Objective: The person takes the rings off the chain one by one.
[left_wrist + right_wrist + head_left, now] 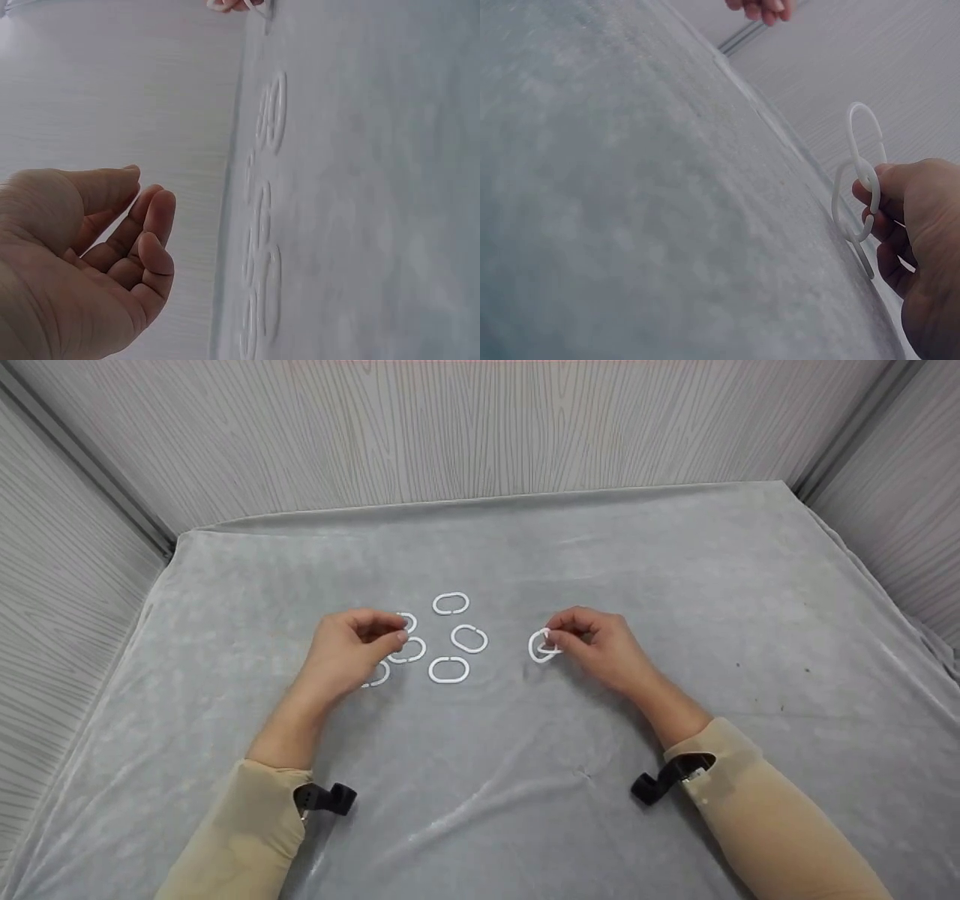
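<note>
My right hand (592, 641) pinches a white plastic C-shaped link (851, 129) between thumb and fingers. A second white link (835, 201) is hooked through it, and part of another white link (863, 260) shows below, in the right wrist view. My left hand (349, 652) holds nothing; its fingers are loosely bent, with a gap from the thumb in the left wrist view. It hovers over several loose white links on the cloth, partly hiding the nearest ones. To its right lie a lower link (448, 681), a middle link (484, 640) and an upper link (451, 594).
Grey velvety cloth (480, 780) with soft wrinkles covers the table. Pale wood-grain panels (480, 427) stand behind and at both sides. A black wrist mount (326, 797) is on the left forearm, and another black mount (667, 778) is on the right.
</note>
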`<state>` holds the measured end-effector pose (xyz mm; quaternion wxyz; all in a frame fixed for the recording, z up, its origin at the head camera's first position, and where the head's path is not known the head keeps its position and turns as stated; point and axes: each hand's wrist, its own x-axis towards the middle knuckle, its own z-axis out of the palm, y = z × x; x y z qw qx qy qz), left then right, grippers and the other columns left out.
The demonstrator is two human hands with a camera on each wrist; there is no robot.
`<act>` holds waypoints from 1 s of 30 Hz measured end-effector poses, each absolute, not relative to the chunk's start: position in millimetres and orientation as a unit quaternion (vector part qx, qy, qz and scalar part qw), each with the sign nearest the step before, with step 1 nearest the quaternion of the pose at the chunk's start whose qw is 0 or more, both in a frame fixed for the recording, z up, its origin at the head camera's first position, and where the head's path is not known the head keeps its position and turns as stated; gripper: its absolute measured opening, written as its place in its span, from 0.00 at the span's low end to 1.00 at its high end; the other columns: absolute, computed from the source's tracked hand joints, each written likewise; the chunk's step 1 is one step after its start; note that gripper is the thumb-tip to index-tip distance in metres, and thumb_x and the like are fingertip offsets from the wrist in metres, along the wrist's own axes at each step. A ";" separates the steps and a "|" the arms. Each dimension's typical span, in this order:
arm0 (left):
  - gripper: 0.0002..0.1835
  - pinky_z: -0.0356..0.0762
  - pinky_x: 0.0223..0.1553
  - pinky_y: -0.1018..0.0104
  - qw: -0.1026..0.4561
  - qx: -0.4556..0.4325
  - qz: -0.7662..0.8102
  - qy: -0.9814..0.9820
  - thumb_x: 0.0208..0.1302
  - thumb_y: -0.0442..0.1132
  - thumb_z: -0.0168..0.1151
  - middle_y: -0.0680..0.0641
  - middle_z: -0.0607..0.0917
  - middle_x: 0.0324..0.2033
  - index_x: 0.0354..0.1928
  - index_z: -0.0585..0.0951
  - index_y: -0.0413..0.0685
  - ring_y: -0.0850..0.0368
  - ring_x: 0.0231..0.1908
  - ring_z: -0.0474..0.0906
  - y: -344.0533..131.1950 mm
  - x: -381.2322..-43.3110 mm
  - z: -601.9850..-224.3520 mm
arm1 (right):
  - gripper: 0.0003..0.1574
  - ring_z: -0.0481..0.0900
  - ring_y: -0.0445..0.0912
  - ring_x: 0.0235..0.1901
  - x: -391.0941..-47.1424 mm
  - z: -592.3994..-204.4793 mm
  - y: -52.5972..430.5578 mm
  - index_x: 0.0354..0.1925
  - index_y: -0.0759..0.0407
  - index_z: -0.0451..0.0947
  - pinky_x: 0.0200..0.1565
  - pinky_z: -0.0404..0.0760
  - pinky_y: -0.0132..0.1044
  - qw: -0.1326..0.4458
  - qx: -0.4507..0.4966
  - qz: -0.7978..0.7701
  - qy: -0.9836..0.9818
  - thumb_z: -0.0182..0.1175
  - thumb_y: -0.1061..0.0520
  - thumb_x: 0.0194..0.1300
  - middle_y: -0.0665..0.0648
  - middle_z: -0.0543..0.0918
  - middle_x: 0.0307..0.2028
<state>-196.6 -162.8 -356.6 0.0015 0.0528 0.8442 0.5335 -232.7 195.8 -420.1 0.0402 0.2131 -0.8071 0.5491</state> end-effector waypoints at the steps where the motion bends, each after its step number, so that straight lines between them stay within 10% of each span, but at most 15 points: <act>1: 0.10 0.80 0.42 0.74 0.001 0.060 0.540 0.839 0.68 0.31 0.70 0.43 0.91 0.40 0.48 0.89 0.35 0.63 0.37 0.85 -155.6 -197.4 -355.8 | 0.05 0.83 0.44 0.34 -230.8 -417.6 194.4 0.44 0.70 0.86 0.38 0.79 0.28 0.041 0.212 0.546 -0.809 0.67 0.69 0.71 0.64 0.90 0.37; 30: 0.12 0.81 0.39 0.72 0.053 0.126 0.629 0.766 0.66 0.28 0.72 0.44 0.90 0.37 0.50 0.87 0.31 0.59 0.35 0.85 -31.2 -210.0 -381.6 | 0.06 0.84 0.45 0.36 -235.4 -423.3 200.7 0.45 0.58 0.88 0.41 0.81 0.34 0.058 0.227 0.526 -0.817 0.68 0.58 0.74 0.51 0.90 0.37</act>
